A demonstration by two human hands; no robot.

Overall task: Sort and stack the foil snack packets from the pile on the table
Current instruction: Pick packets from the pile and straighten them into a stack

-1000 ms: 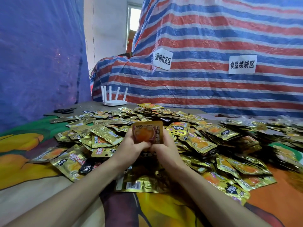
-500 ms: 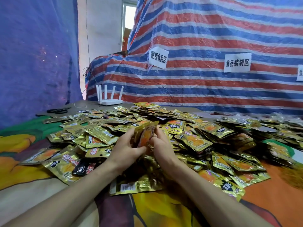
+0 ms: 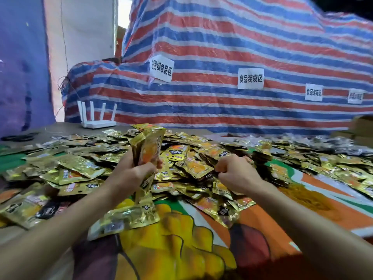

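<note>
Left hand (image 3: pixel 132 174): clamped round an upright stack of gold foil snack packets (image 3: pixel 147 147).
Loose pile of gold foil packets (image 3: pixel 222 152): spread across the table, between and beyond both hands.
Right hand (image 3: pixel 237 175): apart from the left, fingers curled into the pile; grip unclear.
Risk: slick foil could fan out of the one-handed hold.

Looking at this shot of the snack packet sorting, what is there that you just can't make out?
All in the head view:
1. Stack in the left hand: the packet count, as it is seen edge-on and blurred.
2. Right hand: whether it pinches a packet; its curled fingers hide that against the pile.
3. Far-right paper labels: text too small and blurred.
4. Cardboard box: cut off by the right edge.
</note>
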